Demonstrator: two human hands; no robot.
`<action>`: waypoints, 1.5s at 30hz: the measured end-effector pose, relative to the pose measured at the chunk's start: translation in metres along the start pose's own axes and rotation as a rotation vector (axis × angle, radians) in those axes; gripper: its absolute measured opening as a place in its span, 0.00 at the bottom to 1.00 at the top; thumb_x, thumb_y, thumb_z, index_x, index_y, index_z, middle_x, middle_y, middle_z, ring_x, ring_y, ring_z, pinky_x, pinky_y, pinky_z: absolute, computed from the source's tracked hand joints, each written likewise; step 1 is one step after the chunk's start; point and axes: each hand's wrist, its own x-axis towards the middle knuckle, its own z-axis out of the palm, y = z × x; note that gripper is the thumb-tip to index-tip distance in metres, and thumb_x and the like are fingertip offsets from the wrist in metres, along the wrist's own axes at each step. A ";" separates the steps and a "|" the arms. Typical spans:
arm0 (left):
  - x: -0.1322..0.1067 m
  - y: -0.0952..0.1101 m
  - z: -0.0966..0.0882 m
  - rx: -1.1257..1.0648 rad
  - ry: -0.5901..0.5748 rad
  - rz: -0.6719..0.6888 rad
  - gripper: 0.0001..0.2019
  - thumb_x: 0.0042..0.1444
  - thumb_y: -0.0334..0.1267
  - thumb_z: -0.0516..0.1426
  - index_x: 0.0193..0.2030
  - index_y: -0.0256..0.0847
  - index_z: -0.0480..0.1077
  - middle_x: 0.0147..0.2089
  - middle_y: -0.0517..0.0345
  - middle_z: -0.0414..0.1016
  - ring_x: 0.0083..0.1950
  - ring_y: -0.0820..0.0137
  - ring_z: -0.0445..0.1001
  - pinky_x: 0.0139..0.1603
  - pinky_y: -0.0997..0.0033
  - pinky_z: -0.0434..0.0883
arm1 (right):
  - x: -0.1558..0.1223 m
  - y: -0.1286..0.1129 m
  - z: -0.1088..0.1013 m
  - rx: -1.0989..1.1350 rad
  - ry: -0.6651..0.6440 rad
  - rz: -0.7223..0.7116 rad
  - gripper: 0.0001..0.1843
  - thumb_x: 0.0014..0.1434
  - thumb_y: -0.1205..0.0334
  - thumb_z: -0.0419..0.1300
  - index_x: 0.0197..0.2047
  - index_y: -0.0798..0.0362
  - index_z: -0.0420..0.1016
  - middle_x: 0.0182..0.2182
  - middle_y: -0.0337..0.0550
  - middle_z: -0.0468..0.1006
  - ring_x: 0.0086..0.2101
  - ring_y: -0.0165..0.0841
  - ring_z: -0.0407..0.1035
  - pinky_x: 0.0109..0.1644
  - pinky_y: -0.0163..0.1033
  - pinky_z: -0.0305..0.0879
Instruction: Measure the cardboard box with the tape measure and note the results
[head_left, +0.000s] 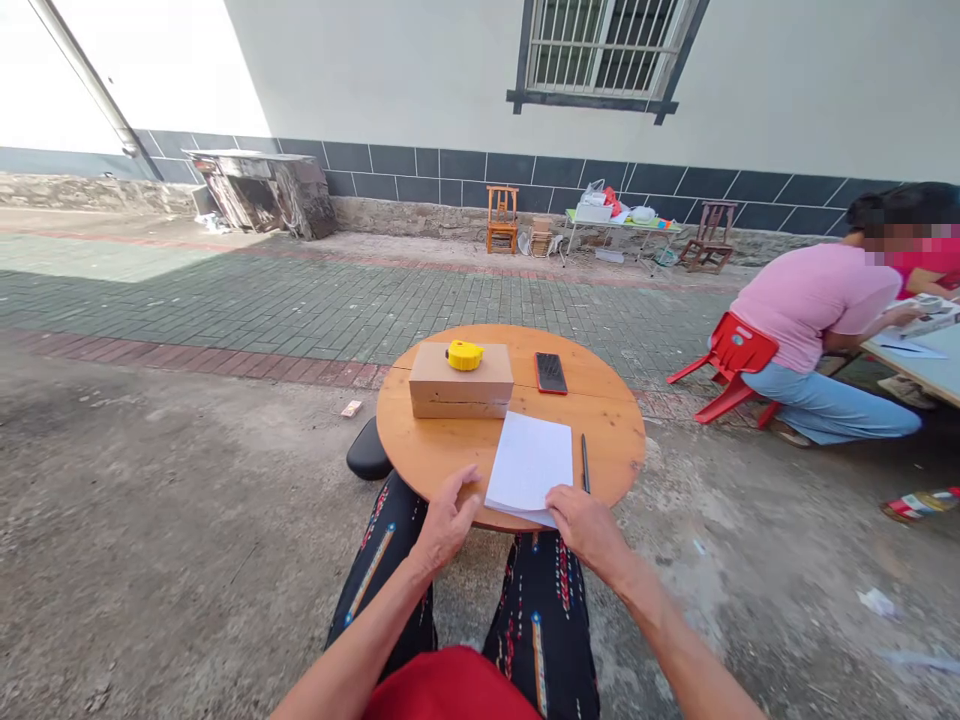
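Observation:
A white paper pad (531,462) lies near the front edge of the round wooden table (607,430). My right hand (586,522) is closed at the pad's lower right corner, fingers and thumb pinching its edge. To the left of the pad, my left hand (451,515) is open, thumb and fingers apart, with nothing in it. A dark pen (585,462) lies just right of the pad. Behind the pad stands a brown cardboard box (461,395) with a yellow tape measure (464,355) on top. A phone with a red edge (551,373) rests farther back on the right.
At the right, a person in a pink top (817,295) sits on a red plastic chair (739,350) by another table (919,370). A bottle (922,505) lies on the ground there. Chairs and a cluttered folding table (626,224) stand along the wall. A black seat (369,452) is beside my left knee.

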 end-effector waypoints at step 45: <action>0.072 0.032 0.019 0.470 -0.187 -0.043 0.17 0.58 0.33 0.54 0.53 0.39 0.73 0.52 0.46 0.75 0.54 0.56 0.69 0.59 0.55 0.65 | 0.049 0.034 -0.079 0.186 0.514 0.175 0.10 0.63 0.56 0.54 0.35 0.48 0.75 0.39 0.45 0.84 0.41 0.40 0.79 0.46 0.43 0.71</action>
